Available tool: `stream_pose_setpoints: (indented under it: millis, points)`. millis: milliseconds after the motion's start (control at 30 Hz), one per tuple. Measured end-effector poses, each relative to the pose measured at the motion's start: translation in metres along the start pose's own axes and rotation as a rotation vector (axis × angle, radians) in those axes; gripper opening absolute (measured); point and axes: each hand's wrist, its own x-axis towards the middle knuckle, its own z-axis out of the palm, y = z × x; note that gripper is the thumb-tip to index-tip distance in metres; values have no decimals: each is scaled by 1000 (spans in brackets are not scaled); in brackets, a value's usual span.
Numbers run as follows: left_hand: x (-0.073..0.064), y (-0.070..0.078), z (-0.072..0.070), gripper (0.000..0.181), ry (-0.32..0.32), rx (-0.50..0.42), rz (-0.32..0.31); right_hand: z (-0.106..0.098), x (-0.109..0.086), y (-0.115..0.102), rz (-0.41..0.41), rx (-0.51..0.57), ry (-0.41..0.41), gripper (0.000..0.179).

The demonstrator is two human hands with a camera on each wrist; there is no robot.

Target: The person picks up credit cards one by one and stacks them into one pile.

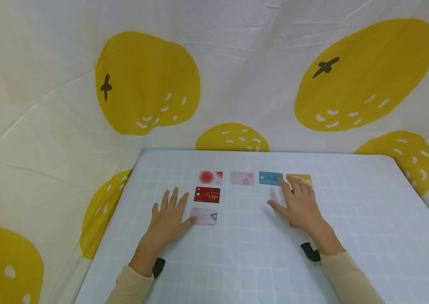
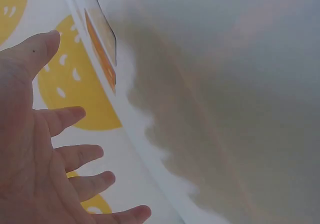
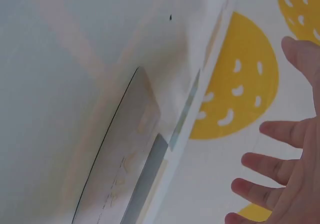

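Observation:
My left hand (image 1: 166,223) is spread flat at the left of the cards, its thumb tip at the edge of a silver-grey card (image 1: 206,217). Above that card lies a dark red VIP card (image 1: 207,195), then a white card with a red circle (image 1: 210,177). My right hand (image 1: 301,207) has its fingers extended over a gold card (image 1: 305,179), partly covering it. The index fingertip overlaps the corner of a blue VIP card (image 1: 269,177) beside it. Left of the blue card is a pale pink card (image 1: 242,178). In both wrist views the fingers appear apart, with nothing between them.
A white table with a faint grid (image 1: 252,261) carries the cards, near its far edge. Behind it and at its left hangs a white cloth (image 1: 237,76) printed with yellow fruit. Each wrist wears a black strap (image 1: 310,252).

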Motion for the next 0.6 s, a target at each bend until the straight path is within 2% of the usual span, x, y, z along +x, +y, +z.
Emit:
stream_pose_setpoints:
  millis: [300,600]
  points:
    - [0,-5,0,81,-11,-25,8,12,10,-20,14,27,-44,82]
    - [2,-7,3,78,-18,-79,32,21,19,-45,-35,56,-76,74]
